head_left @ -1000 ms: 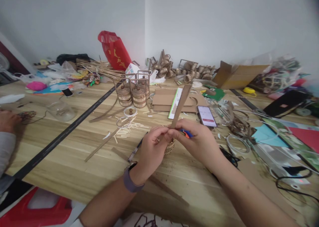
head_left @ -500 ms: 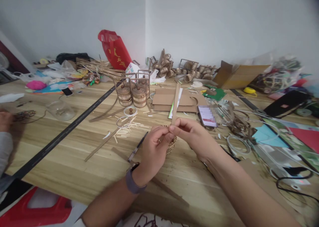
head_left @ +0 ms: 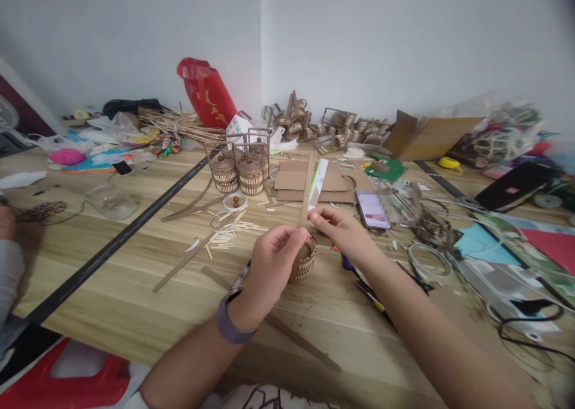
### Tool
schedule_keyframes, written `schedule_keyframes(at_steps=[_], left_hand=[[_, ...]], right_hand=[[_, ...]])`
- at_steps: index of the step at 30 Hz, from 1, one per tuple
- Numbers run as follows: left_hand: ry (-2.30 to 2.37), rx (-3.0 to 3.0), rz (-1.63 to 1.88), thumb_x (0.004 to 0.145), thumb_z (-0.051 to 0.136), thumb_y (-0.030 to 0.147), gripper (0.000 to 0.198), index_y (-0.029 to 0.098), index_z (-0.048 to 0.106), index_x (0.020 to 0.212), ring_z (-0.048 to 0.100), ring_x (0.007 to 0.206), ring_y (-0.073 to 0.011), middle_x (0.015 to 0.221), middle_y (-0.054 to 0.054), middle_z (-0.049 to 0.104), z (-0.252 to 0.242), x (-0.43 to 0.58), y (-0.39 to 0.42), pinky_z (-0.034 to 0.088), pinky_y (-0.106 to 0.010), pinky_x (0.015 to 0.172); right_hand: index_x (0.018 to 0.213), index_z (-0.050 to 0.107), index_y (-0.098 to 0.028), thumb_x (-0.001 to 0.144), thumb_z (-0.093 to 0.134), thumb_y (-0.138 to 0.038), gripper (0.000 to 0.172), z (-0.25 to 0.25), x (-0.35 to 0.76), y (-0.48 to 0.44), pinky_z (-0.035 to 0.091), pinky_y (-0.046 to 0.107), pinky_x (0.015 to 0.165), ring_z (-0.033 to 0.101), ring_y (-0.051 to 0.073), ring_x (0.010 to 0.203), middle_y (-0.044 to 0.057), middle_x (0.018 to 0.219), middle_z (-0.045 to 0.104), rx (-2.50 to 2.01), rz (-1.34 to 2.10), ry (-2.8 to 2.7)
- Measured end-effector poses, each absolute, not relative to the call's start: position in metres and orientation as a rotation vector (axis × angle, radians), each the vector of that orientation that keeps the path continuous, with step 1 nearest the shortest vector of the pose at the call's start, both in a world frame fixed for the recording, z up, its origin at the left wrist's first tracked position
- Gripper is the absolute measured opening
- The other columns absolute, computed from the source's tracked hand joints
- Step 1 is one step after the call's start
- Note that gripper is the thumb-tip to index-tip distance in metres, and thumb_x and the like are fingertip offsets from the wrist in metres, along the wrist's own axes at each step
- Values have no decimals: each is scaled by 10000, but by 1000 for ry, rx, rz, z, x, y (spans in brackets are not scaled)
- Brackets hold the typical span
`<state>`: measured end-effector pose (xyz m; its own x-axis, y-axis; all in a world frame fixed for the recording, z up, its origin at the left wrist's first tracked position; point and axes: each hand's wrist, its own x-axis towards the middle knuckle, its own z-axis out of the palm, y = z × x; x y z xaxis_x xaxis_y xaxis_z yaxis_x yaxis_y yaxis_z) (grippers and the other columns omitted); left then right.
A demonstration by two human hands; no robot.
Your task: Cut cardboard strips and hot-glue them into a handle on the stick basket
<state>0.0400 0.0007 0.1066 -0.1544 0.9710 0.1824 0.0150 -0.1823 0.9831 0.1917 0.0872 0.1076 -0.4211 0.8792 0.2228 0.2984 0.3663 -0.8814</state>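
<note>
A long flat brown strip [head_left: 309,184] rises upright from between my hands. My left hand [head_left: 274,268], with a watch on its wrist, is closed, its thumb and forefinger pinched on the strip's lower end. Just right of those fingers is a small woven basket [head_left: 306,262], partly hidden by my left hand; whether the hand also touches its rim I cannot tell. My right hand [head_left: 341,232] is closed too, thumb and fingertips at the strip's right edge a little above my left fingertips.
Lidded woven baskets with handles [head_left: 251,175] stand beyond my hands, beside cut sticks [head_left: 227,238] and flat cardboard [head_left: 291,184]. A phone [head_left: 374,209], scissors [head_left: 348,264] and a yellow-black cutter [head_left: 371,295] lie rightward. At far left shows another person's sleeve [head_left: 9,271].
My hands have drawn slightly apart, the left moving left and down. More of the small basket now shows, and the scissors and cutter have come into view under my right arm.
</note>
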Motion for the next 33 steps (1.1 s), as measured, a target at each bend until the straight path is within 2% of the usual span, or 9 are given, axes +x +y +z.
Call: schedule_keyframes(at_steps=[5,9,13,22,24,26,28,30,33], left_hand=[[1199,1353,1365,856,601,400,248,191,682,750,589,744,-159,730,-8,650,117,28,4,448,-254,654],[1151,1345,1174,868,572,439,281,200,694,786,474,507,-114,510,46,487,126,16,4,341,-232,490],[1051,1296,1015,887,558,495,330,194,667,807,450,455,-88,510,43,500,132,6,4,229,-200,406],[1056,1319,936,871,552,523,399,155,624,737,447,475,-58,683,-17,605,135,-13,9,271,-161,376],[1087,1305,931,870,543,514,395,151,616,732,430,461,-49,709,-26,621,134,-15,9,271,-159,373],[1107,1298,944,867,540,500,384,149,609,726,425,458,-47,704,-21,616,134,-16,9,278,-159,374],[1110,1304,962,865,538,491,374,151,604,722,428,462,-52,672,-8,595,135,-15,8,292,-160,379],[1109,1321,962,869,530,485,371,154,603,720,429,465,-58,616,12,555,135,-15,7,304,-161,388],[1115,1344,960,880,522,475,368,154,602,718,422,462,-56,596,23,534,136,-15,7,307,-163,397]], right_hand=[[1039,700,-250,750,678,-314,297,78,202,99,508,369,795,651,210,910,53,1067,721,-1052,901,-2030],[1117,682,-218,791,596,-225,337,67,205,91,515,347,758,674,189,862,63,1039,746,-1078,912,-2111],[1096,663,-189,813,556,-224,304,64,209,80,506,331,722,670,184,826,60,956,743,-1147,875,-2106],[1078,608,-196,900,518,-400,285,66,218,56,476,304,586,595,163,620,4,720,653,-1256,824,-2123],[1115,608,-203,920,495,-439,327,64,224,63,514,338,658,635,185,708,38,812,687,-1247,809,-2136],[1231,570,-210,900,538,-479,427,60,230,71,542,395,798,669,232,951,104,1079,701,-1121,883,-2187],[1377,475,-227,829,651,-526,649,57,234,75,510,452,952,563,283,1248,156,1394,558,-952,971,-2283],[1436,430,-256,748,757,-527,809,55,232,73,429,501,1068,388,316,1417,163,1550,385,-865,937,-2404],[1264,604,-255,754,789,-436,571,57,225,64,349,542,1126,321,330,1455,153,1555,380,-835,761,-2551]])
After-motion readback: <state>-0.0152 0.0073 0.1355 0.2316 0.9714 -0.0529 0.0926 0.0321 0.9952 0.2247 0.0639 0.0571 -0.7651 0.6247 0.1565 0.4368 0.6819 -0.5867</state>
